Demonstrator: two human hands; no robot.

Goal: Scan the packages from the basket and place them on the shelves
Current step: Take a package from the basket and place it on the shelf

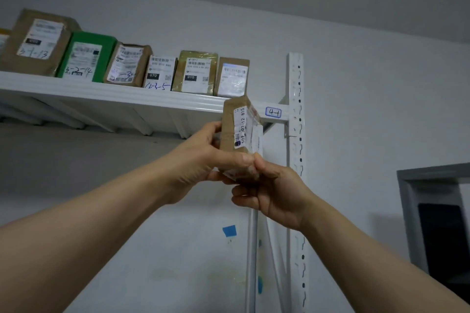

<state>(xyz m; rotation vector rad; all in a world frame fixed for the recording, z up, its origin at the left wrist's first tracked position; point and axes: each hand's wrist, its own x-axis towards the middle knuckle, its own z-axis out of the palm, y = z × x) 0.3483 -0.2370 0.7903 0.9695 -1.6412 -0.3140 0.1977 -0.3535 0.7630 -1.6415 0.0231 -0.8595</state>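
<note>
The white top shelf [101,90] is sitting well above head height, running into the slotted upright post [296,99] on its right end. A row of labelled parcels is standing along it, from the big brown carton [35,40] and the green parcel [86,58] over to the last brown parcel [232,77]. Looks like there's a free gap between that one and the post.

The person is holding a small cardboard package [239,129] up in the air, upright, its top overlapping the shelf's front edge just below that last parcel. It isn't resting on anything yet. The left hand [201,157] is wrapping thumb and fingers around the package's lower left side. The right hand [274,193] is pinching the bottom right corner between thumb and fingertips. So both hands are closed on it, low down.

To do this bit well, the package probably needs lifting clear of the shelf lip first, then sliding back into the gap beside the last parcel. It's likely smart to keep it upright with the printed label facing out like the others. Pushing from the bottom is risky up that high, since it could tip back toward the person. The little "4-1" tag [273,112] on the shelf edge is marking the spot, so checking it against the label seems worth a second.
</note>
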